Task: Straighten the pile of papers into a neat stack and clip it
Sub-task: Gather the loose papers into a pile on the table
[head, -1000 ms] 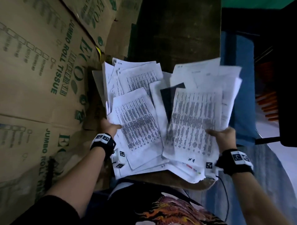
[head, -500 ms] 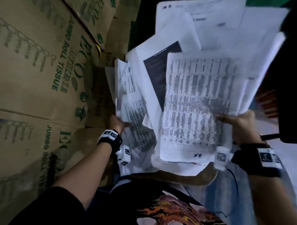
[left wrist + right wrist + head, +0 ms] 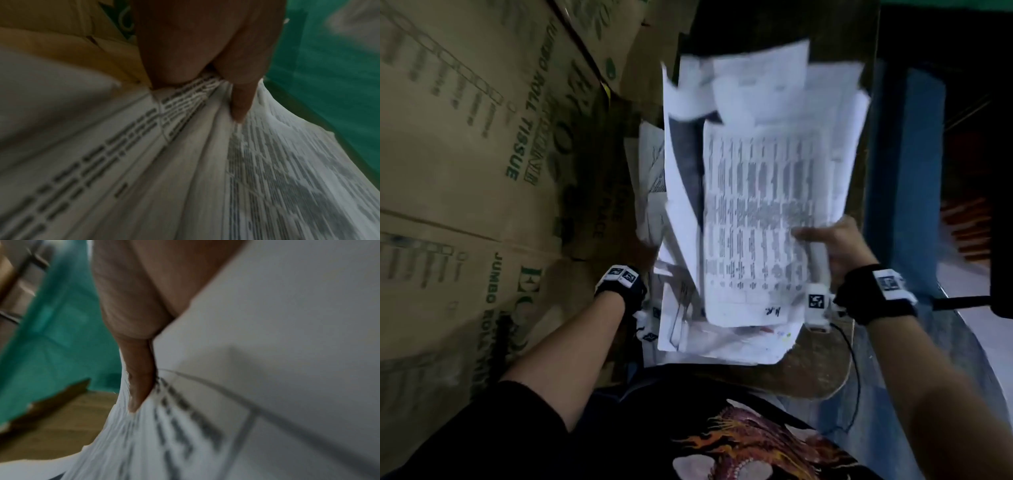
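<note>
Right hand (image 3: 849,250) clamped on near right edge of papers (image 3: 760,212), thumb across printed top sheet, fingers behind. Left hand (image 3: 650,253) mostly hidden behind left edge in head view, but seen in left wrist view pinching a fan of sheets (image 3: 205,146) between thumb and fingers (image 3: 240,104). Pile held between both hands over wooden table (image 3: 815,370), long axis running near to far, sheets splayed and uneven at far end; no clip in view. Compared with half a second earlier, lowered and drawn narrower, left bundle folded in against right; still far from square.
</note>
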The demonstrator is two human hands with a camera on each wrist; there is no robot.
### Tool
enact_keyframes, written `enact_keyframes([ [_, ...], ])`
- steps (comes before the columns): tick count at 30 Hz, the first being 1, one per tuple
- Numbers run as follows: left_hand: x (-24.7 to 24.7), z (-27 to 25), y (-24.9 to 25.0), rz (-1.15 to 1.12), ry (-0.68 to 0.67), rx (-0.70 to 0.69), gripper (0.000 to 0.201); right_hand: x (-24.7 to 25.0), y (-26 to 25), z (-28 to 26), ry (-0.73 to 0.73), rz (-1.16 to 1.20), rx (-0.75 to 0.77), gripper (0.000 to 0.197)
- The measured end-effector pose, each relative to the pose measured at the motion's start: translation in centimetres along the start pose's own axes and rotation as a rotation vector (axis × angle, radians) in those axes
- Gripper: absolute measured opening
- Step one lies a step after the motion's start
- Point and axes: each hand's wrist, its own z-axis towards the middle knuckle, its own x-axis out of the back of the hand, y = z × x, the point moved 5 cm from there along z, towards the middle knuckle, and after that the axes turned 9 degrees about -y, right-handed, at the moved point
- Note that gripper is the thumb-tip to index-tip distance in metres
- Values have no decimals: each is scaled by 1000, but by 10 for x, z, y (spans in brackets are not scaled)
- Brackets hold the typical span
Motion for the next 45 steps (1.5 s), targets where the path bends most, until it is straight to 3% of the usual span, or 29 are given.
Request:
enact_keyframes([
  [3, 4, 36, -10, -15, -37, 62, 59, 1, 50, 26, -9, -160, -154, 46],
  [4, 7, 70, -32, -81, -82, 84, 62, 1, 62, 34, -22, -222, -202, 49],
  [7, 19, 110, -46, -182, -189, 85, 60, 10, 81, 48, 39, -364, -243, 56],
  [11, 6, 58, -10, -129, -194, 126, 77, 21, 87, 54, 231, -463, -183, 69],
  [16, -14, 43, -1, 263, -55, 29, 71, -27, 89, 69, 212, -645, -112, 67],
  [18, -10, 47, -2, 274, -45, 66, 90, -26, 86, 71, 223, -686, -106, 72],
  [21, -7, 45, 1, 330, -25, 61, 104, 8, 86, 59, 422, -736, -303, 104],
  [23, -12, 42, 1, 379, -17, 49, 104, 17, 95, 51, 423, -735, -460, 119],
  [26, -21, 41, -1, 389, 6, 27, 103, 2, 108, 61, 332, -573, -355, 127],
  [27, -20, 44, -4, 365, 6, 47, 99, 0, 107, 63, 357, -470, -304, 122],
  [29, -16, 46, -11, 273, -27, 102, 90, 3, 102, 61, 374, -337, -288, 90],
  [31, -8, 48, -18, 169, -96, 171, 97, 10, 93, 55, 265, -350, -358, 53],
  [32, -3, 50, -20, 146, -129, 194, 104, 14, 91, 52, 196, -356, -383, 44],
  [33, 1, 50, -19, 137, -146, 209, 107, 19, 91, 49, 156, -350, -390, 45],
  [35, 0, 47, -12, 179, -192, 219, 91, 19, 87, 49, 125, -312, -340, 46],
  [37, -11, 44, -1, 296, -213, 159, 89, 9, 81, 55, 109, -252, -283, 34],
  [41, -30, 34, 20, 511, -72, -25, 86, -6, 79, 74, 142, -425, -279, 43],
  [45, -26, 32, 12, 404, -68, 32, 93, 9, 91, 74, 190, -488, -328, 53],
])
